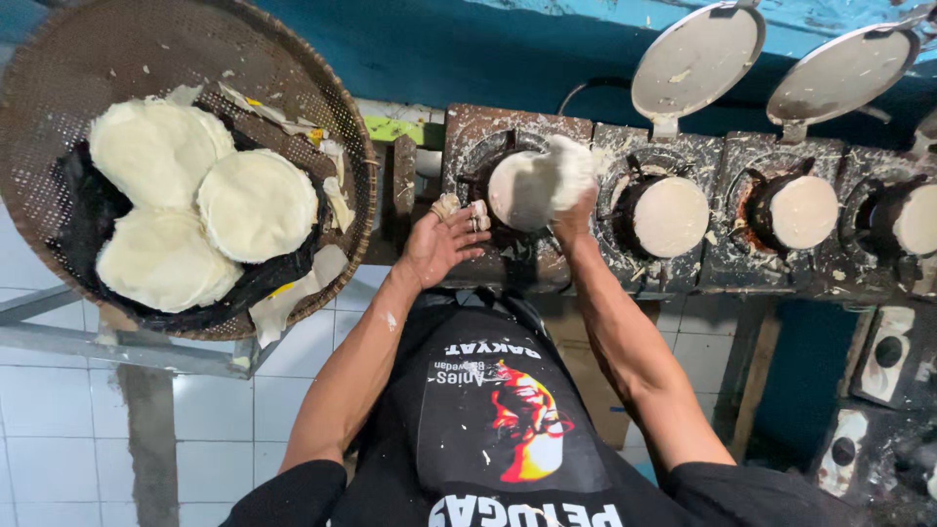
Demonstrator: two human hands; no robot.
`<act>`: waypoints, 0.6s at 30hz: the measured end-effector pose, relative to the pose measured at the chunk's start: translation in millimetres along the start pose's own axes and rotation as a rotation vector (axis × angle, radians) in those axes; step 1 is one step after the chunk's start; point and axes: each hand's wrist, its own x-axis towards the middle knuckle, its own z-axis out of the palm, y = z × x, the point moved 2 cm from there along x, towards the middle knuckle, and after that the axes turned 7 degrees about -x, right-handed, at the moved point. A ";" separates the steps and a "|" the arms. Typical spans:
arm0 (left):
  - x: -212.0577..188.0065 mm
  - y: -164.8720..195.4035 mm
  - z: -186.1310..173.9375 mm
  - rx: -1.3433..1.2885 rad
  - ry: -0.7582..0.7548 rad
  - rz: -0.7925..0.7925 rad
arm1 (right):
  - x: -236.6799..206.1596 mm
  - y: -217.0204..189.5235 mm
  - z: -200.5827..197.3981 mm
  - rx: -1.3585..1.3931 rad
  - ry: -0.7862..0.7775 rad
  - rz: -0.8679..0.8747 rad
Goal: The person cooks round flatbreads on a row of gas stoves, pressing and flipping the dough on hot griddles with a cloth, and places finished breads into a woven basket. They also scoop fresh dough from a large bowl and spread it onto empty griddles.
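Big woven basket (59,59) off the worktop's left end holds three pale discs (256,203); row of burners (683,195) along the worktop (508,278), lids (695,59) up; right hand (574,210) grips a floppy wafer (537,183) over the leftmost burner; left hand (441,239) open, empty, just beside.

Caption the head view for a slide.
Right hand peels a white dough round off a burner pan; open left hand waits beside it.

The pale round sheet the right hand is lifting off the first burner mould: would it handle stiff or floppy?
Probably floppy: the pale round sheet bends and folds over where the right hand pinches its edge. Likely light and thin, since a fingertip grip lifts it. Possibly tear-prone; torn scraps lie around similar discs in the woven round basket.
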 end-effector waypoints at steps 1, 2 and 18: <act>1.0 0.2 1.2 0.015 -0.009 0.012 | 3.7 1.5 -1.0 -0.248 0.013 -0.239; 1.6 0.0 2.1 0.015 0.006 -0.001 | 5.4 2.9 0.2 -0.498 0.023 -0.474; 0.9 3.1 14.8 0.082 0.023 -0.009 | 16.3 -17.6 -108.6 0.573 0.124 0.027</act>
